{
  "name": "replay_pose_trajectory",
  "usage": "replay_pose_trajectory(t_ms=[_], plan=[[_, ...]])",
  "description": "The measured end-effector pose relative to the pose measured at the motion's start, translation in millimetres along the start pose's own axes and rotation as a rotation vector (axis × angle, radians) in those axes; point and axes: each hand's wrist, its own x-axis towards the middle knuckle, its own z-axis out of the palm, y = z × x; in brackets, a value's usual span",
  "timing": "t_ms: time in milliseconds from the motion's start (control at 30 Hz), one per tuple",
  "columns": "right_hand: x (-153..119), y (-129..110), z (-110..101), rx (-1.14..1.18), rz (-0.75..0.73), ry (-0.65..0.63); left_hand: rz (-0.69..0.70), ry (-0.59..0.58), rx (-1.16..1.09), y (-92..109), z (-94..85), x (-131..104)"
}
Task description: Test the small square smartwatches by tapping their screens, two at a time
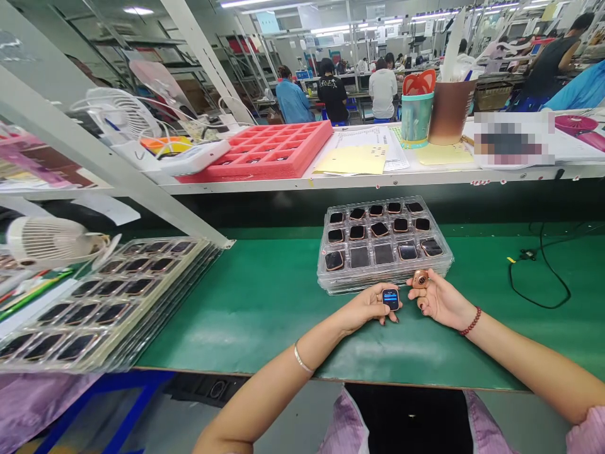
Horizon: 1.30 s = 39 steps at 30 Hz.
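In my left hand (368,309) is a smartwatch without a strap (391,299), its lit screen facing up and showing blue bars. My right hand (439,299) pinches a second strapless smartwatch (420,279), rose-gold, with its round sensor back turned toward me. Both hands are just in front of a stack of clear plastic trays (326,280). Dark-screened watch bodies (379,229) sit in the top tray's compartments, some of them askew. Two compartments in its front row hold no watch.
More stacked trays of watches (142,302) stand at the left on the green mat (265,328). A white fan (45,241) is beyond them. A black cable (543,306) lies at the right. The shelf above carries a red foam tray (314,142) and cups (416,116).
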Motion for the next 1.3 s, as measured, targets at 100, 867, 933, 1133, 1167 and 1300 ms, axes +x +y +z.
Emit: replay_pose_trajectory(t_ms=[100, 867, 933, 1133, 1167, 1300], plan=[[0, 0, 1, 0.006, -0.011, 0.0, -0.008, 0.026, 0.018, 1, 2.0, 0], [-4, 3, 7, -0.158, -0.069, -0.015, 0.032, 0.063, 0.107, 0, 2.0, -1], [-5, 5, 8, -0.224, -0.061, -0.024, 0.031, 0.061, 0.106, 0, 1.3, -1], [-10, 6, 11, -0.368, -0.118, -0.064, 0.052, 0.102, 0.135, 0, 2.8, -2], [-10, 7, 10, -0.397, -0.127, -0.055, 0.064, 0.122, 0.154, 1, 3.6, -2], [-7, 9, 9, -0.58, -0.219, 0.013, 0.1, 0.175, 0.213, 2, 6.6, -4]])
